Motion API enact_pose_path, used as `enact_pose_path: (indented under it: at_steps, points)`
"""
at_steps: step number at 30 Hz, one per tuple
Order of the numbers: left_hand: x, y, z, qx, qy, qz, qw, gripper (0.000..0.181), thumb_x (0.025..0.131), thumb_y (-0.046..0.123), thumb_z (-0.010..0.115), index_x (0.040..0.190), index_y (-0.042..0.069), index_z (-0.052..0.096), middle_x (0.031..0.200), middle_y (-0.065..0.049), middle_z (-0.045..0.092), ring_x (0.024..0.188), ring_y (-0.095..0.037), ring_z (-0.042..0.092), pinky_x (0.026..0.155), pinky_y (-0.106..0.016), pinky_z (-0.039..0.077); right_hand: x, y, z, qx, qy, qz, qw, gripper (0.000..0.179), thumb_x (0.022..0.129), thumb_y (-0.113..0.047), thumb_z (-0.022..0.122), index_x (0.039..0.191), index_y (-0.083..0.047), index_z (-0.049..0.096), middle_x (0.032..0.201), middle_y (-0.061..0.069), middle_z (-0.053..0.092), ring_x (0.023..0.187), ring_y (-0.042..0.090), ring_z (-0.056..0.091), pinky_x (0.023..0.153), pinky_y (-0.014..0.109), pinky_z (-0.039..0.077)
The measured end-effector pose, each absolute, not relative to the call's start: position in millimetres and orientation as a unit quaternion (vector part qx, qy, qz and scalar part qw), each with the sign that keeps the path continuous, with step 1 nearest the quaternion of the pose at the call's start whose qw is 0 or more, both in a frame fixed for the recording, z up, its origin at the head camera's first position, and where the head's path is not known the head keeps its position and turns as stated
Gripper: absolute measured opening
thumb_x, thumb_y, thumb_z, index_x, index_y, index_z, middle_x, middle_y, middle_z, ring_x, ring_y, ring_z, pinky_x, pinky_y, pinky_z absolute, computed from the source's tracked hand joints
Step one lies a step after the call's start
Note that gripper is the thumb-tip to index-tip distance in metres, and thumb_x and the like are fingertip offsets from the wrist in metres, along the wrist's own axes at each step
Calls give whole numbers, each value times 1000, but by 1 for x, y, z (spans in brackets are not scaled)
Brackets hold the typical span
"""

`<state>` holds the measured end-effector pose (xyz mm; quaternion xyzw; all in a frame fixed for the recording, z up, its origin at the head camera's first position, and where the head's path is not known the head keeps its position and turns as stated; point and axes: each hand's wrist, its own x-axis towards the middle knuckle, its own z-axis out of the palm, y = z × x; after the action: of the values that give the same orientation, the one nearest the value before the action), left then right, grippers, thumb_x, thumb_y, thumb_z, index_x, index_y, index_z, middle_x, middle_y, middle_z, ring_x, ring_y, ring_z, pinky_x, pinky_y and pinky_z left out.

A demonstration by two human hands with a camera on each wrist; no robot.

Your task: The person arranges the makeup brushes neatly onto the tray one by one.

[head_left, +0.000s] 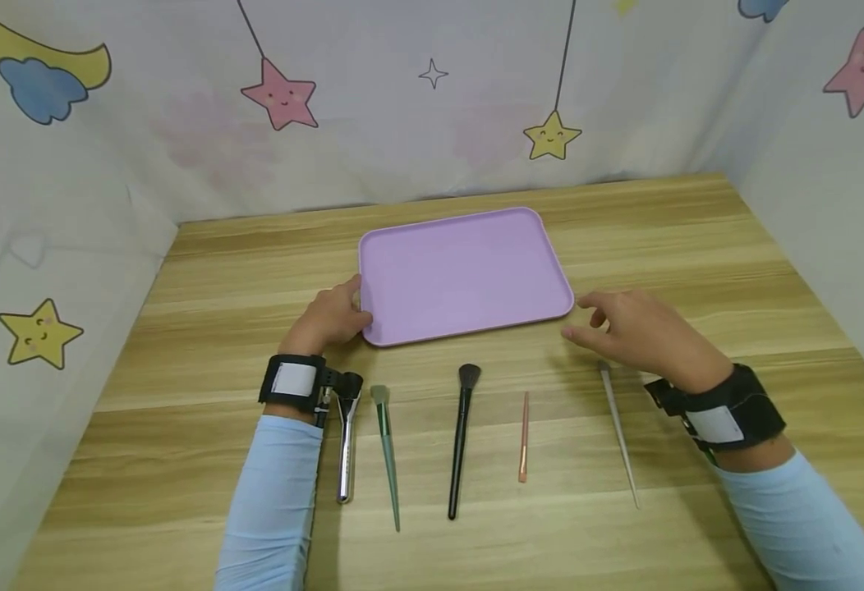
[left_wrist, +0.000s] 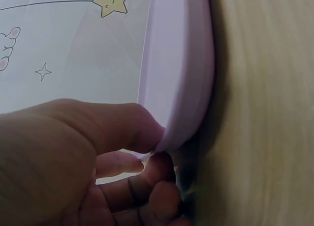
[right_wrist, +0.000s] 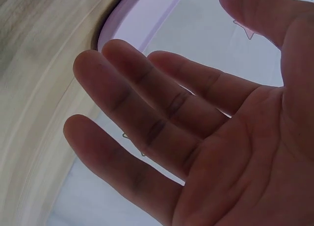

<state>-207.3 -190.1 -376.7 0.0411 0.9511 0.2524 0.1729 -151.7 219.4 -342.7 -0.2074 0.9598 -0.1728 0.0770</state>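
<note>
A shallow lilac tray [head_left: 465, 275] lies on the wooden table. At its left edge my left hand [head_left: 326, 316] pinches the rim, and the left wrist view shows the thumb [left_wrist: 140, 130] on the rim with fingers curled below. My right hand [head_left: 635, 330] hovers just off the tray's near right corner, apart from it. In the right wrist view its fingers [right_wrist: 130, 120] are spread and loosely bent, holding nothing. Below that hand lies a thin grey-handled brush [head_left: 620, 435].
In front of the tray lie a silver-handled brush [head_left: 346, 447], a green brush [head_left: 388, 455], a black makeup brush [head_left: 461, 443] and a short pink brush [head_left: 524, 439]. A white cloth [head_left: 373, 164] with stars hangs behind the table [head_left: 255, 279].
</note>
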Motion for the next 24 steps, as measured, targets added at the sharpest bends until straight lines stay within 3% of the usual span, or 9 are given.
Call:
enact_pose_path:
  at_steps: [5, 8, 18, 24]
  points:
    - [-207, -189, -377, 36, 950, 257, 173, 77, 94, 16, 55, 160, -1, 19, 134, -23, 53, 93, -33, 52, 86, -42, 40, -148, 224, -344, -204, 959, -178, 83, 60, 97, -42, 66, 130, 8, 62, 100, 18, 71, 90, 32, 68, 75, 49, 53]
    - [-207, -188, -376, 35, 949, 261, 174, 76, 94, 17, 54, 160, 0, 19, 143, -24, 47, 92, -34, 51, 85, -42, 40, -145, 226, -344, -201, 959, -182, 88, 59, 96, -41, 67, 129, 8, 63, 101, 18, 71, 89, 31, 68, 73, 47, 54]
    - [-206, -184, -376, 43, 952, 251, 171, 74, 97, 19, 51, 161, 3, 18, 155, -22, 37, 85, -32, 48, 75, -39, 38, -143, 235, -343, -206, 955, -181, 112, 52, 95, -41, 68, 114, 7, 69, 95, 15, 71, 86, 28, 67, 71, 48, 54]
    - [-207, -183, -378, 43, 953, 247, 169, 74, 97, 21, 50, 161, 5, 17, 151, -22, 41, 81, -32, 48, 73, -38, 38, -141, 241, -342, -205, 956, -170, 126, 52, 94, -41, 70, 108, 10, 70, 96, 18, 71, 81, 26, 67, 72, 49, 54]
